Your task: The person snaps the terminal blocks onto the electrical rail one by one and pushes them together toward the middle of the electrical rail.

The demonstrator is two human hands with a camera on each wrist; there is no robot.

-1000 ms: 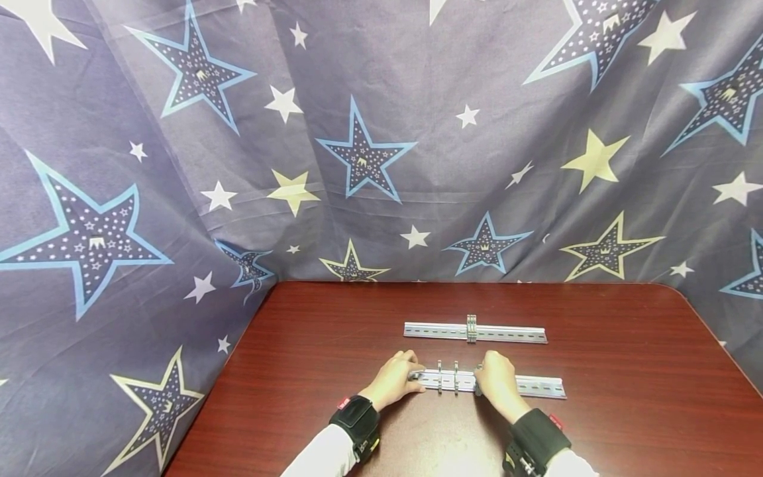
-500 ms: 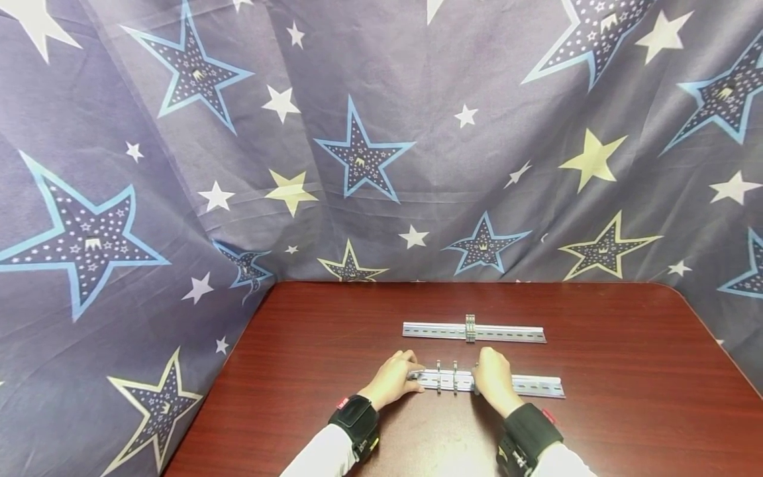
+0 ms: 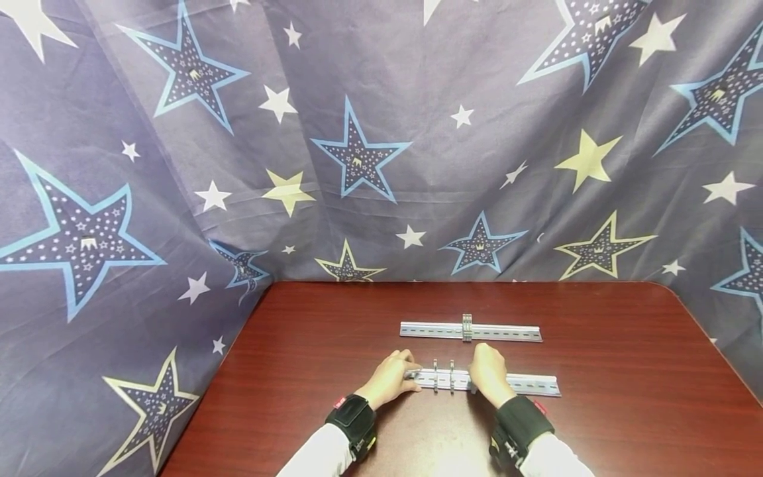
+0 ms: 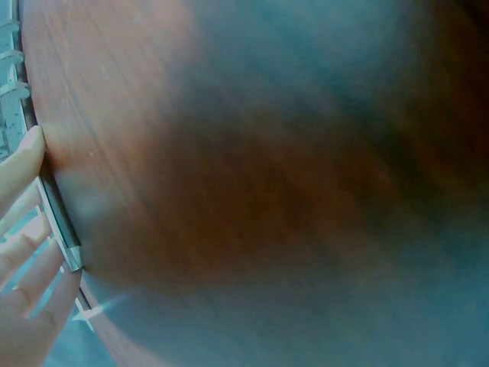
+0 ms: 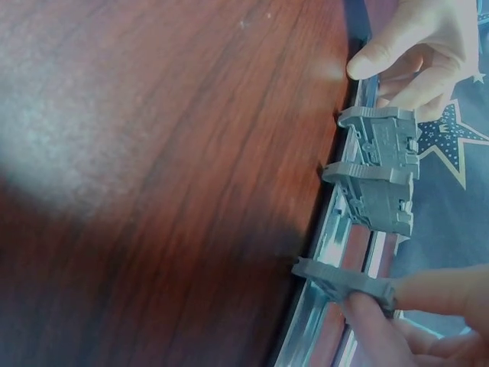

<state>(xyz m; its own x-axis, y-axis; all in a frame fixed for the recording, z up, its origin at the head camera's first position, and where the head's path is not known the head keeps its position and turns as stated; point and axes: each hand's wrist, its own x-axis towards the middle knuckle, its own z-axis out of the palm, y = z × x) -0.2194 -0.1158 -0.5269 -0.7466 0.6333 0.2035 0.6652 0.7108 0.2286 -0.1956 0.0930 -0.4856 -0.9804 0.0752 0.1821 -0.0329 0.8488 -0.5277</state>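
A metal DIN rail (image 3: pixel 532 385) lies crosswise in front of me on the table. Its left end is held between the thumb and fingers of my left hand (image 3: pixel 390 379). Two thin grey terminal blocks, one (image 3: pixel 435 375) and another (image 3: pixel 452 376), stand across the rail between my hands. My right hand (image 3: pixel 490 375) pinches a third grey terminal block (image 5: pixel 340 279), which sits over the rail, tilted in the right wrist view. Whether it is seated on the rail I cannot tell. The head view mostly hides this block behind my fingers.
Farther back lies a second DIN rail (image 3: pixel 507 332) with a cluster of terminal blocks (image 3: pixel 467 328) near its middle. The red-brown table (image 3: pixel 608 344) meets a star-patterned grey cloth (image 3: pixel 411 218) at the back and left.
My right hand and wrist have shifted slightly left and forward, still pinching the terminal block. My left hand stays on the rail's end. The head view has drifted a little.
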